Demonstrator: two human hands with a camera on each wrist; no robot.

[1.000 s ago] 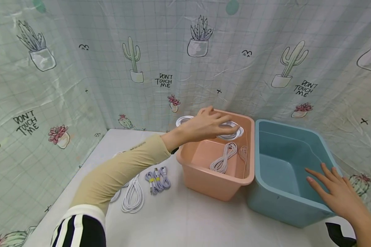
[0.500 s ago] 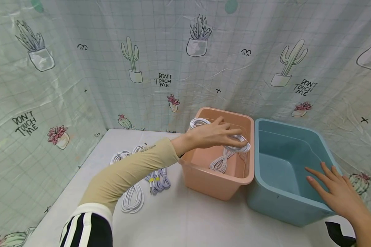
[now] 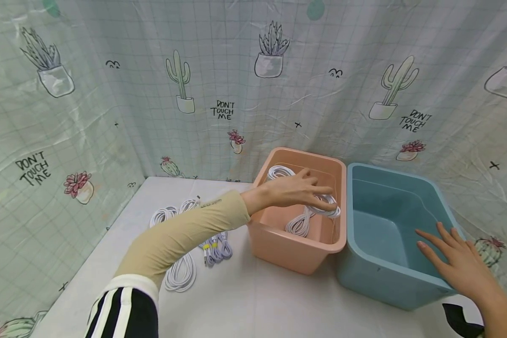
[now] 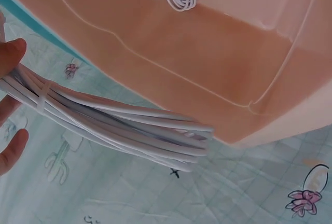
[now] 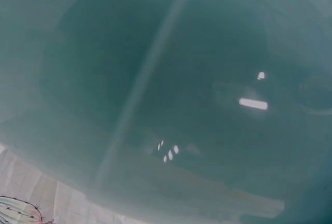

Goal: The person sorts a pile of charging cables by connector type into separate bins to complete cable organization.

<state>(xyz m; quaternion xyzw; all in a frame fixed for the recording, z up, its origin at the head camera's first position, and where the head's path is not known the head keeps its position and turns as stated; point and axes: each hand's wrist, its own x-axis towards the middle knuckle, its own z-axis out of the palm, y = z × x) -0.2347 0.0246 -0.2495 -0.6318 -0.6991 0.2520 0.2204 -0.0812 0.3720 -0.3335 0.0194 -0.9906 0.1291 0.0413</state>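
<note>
In the head view my left hand reaches over the orange bin and grips a coiled white cable. One end of that coil shows on each side of the hand. The left wrist view shows the coil bound with a clear tie, my thumb and fingers around its end. Another bundled white cable lies on the bin floor below. My right hand, fingers spread and fairly straight, rests at the right rim of the blue bin. The right wrist view holds only the blue bin's wall.
Left of the orange bin, coiled white cables and small purple-grey cables with yellow ties lie on the white table. The two bins stand side by side. A cactus-print curtain hangs behind and at the left.
My left hand has carried the coiled white cable right and lower, from the orange bin's far left rim to over its inside. The right hand stays at the blue bin.
</note>
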